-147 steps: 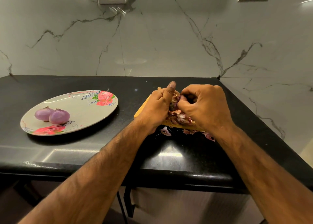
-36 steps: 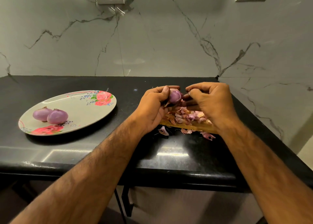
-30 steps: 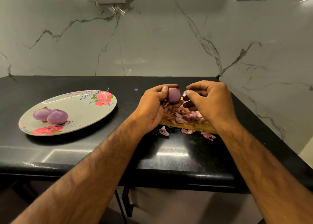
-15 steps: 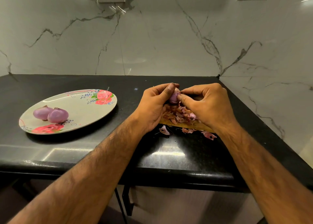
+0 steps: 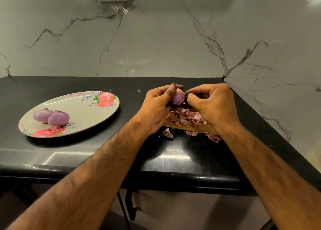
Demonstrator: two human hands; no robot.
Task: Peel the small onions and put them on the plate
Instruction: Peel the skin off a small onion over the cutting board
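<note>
My left hand (image 5: 159,106) grips a small purple onion (image 5: 178,99) between thumb and fingers, held above a yellow cutting board (image 5: 196,128). My right hand (image 5: 212,106) is right beside it, its fingertips curled against the onion's right side and pinching at its skin. A heap of onion peels (image 5: 186,117) lies on the board under both hands. Two peeled onions (image 5: 52,117) sit side by side on the left part of the flowered plate (image 5: 97,111), well to the left of my hands.
A few loose peel scraps (image 5: 167,132) lie on the black counter (image 5: 182,153) in front of the board. The marble wall stands behind and to the right, and the counter's front edge runs just below my forearms.
The onion went from hidden among the peels to raised in my left hand. Over the last second my right fingers closed in on it again and the hands drew together.
</note>
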